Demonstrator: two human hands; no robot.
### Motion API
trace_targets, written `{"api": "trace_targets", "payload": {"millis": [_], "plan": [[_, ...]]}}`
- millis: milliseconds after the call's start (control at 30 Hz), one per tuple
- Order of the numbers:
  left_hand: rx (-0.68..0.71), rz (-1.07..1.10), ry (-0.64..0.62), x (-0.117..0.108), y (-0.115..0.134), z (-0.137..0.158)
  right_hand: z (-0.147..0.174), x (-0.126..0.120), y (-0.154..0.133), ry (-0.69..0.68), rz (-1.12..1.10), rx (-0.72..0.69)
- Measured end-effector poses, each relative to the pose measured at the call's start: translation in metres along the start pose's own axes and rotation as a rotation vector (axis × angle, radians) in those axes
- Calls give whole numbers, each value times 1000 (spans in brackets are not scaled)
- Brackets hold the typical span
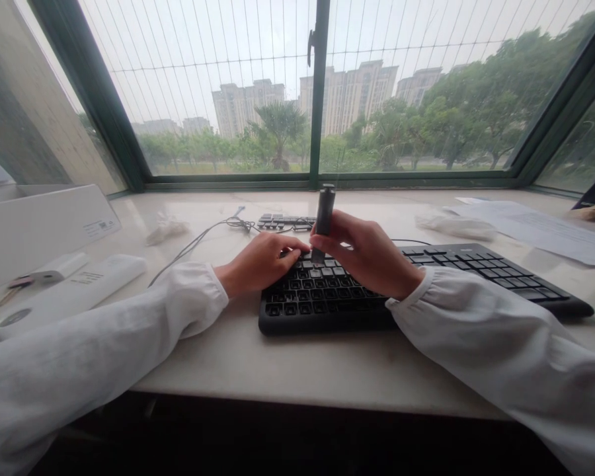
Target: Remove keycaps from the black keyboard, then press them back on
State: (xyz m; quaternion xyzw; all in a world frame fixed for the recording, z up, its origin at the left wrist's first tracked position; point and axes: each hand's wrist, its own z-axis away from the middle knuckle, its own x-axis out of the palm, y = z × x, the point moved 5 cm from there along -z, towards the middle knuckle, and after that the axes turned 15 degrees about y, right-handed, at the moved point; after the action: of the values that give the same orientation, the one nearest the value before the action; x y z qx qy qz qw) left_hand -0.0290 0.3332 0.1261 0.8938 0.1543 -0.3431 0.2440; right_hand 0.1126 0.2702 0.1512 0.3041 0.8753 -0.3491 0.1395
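A black keyboard (327, 317) lies on the windowsill-like white surface. Many keycaps are off its left part, baring the square key sockets; the right part still has its caps. My right hand (369, 254) is closed around an upright dark grey keyboard cleaning brush (326, 210). The brush's lower tip, which looks like short bristles, meets the upper rows of bared keys. At the keyboard's upper left edge, my left hand (262, 262) holds on, thumb towards the keys and fingertips partly hidden. Behind the keyboard lie loose black keycaps (277, 221) set out in rows.
A coiled cable (198, 243) lies left of the keycaps, near a crumpled clear bag (167, 228). Further left are a white power strip (94, 274) and a white box (54, 221). Papers (535, 228) and another plastic bag (459, 227) lie right. The window (228, 99) stands behind.
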Motion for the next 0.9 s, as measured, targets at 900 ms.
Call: {"api": "trace_targets", "payload": {"millis": [900], "plan": [[4, 29, -8, 2, -2, 0, 20, 0, 1, -30, 110, -593]]}}
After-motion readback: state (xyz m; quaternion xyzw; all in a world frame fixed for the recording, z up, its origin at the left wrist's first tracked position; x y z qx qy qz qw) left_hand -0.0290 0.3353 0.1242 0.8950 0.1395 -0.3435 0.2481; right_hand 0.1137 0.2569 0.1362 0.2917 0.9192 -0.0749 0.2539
